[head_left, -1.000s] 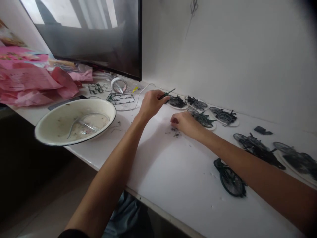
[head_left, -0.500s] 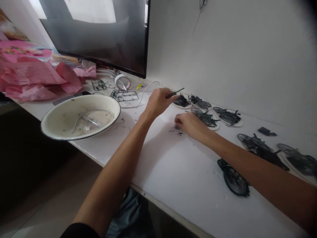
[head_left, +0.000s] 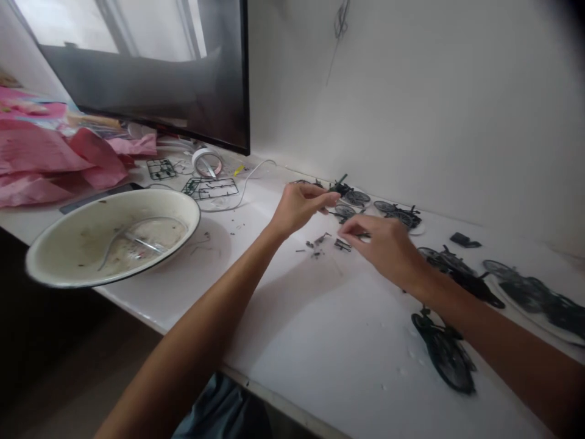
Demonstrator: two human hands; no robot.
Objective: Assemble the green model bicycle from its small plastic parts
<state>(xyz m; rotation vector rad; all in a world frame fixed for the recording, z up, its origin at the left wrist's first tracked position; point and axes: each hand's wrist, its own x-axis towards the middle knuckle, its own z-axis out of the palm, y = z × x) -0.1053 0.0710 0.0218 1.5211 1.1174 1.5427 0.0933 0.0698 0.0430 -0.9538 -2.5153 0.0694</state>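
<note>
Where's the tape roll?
Head view, left of centre: the tape roll is on the desk, beyond the basin, pictured just below the monitor's lower edge, left of the yellow scrap.

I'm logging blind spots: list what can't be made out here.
All in the head view:
Green piece: partly hidden by the left hand holding it.
Right hand: too blurred at the fingertips to tell whether it holds anything.
Small parts: too small to identify.
Monitor: cut off by the top edge.

There are two hands, at least five model bicycles, one basin, one screen.
</note>
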